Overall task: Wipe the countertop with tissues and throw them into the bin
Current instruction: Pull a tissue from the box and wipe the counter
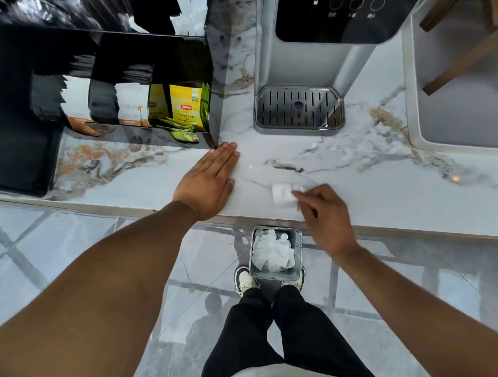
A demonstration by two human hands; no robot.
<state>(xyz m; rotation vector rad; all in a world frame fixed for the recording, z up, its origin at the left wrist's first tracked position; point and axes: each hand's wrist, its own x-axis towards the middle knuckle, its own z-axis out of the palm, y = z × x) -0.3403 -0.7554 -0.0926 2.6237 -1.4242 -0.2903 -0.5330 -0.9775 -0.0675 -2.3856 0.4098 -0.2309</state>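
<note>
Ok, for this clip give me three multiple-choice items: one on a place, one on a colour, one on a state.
1. Where is the bin?
A. on the countertop
B. on the floor by the person's feet
C. inside the black organizer

2. What colour is the Lipton tea box?
A. yellow
B. red
C. blue

3. What is the left hand doing?
A. gripping a tissue
B. resting flat and open on the countertop
C. reaching into the bin

Answers: 1 B, it stands below the counter edge; 2 A, yellow packaging; 3 B, only the right hand touches the tissue.
</note>
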